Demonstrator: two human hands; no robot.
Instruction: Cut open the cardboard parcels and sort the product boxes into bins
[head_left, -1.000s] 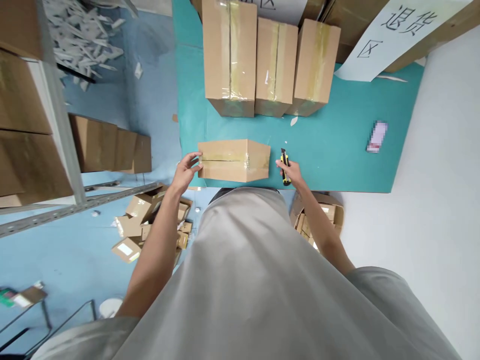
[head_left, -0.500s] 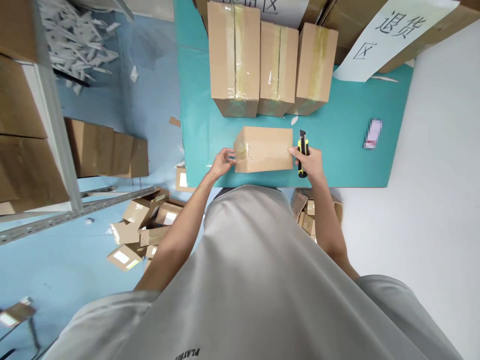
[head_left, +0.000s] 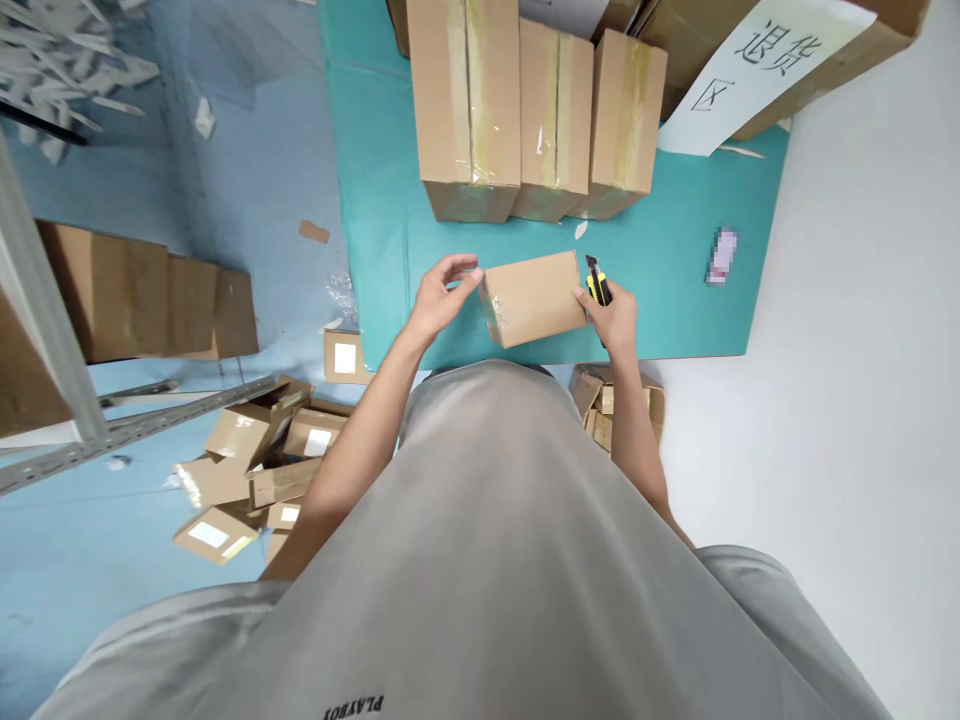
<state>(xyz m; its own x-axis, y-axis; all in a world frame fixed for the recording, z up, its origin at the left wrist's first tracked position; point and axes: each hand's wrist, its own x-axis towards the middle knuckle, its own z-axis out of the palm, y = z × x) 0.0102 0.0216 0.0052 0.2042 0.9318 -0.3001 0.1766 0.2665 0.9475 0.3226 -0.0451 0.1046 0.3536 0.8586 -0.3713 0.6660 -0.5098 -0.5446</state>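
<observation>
Holding one cutter (head_left: 598, 285) in our right hand (head_left: 616, 318), its dark tip pointing away from us, we have one box (head_left: 536, 298) lying slantwise between our two hands. The right fingers are closed around the handle beside the box's right end, the thumb at its edge (whether it presses, we cannot tell). Our left hand (head_left: 439, 298) is half open and grips nothing, thumb apart from the curled fingers, tips at the box's far left corner; contact is unclear. Around the box we count one table (head_left: 675, 270) beneath, three cartons (head_left: 469, 100) in a row beyond, one scrap (head_left: 581, 229) before those, one pixelated item (head_left: 722, 257) well to its right, and one lettered sign (head_left: 765, 70) beyond, rightward.
</observation>
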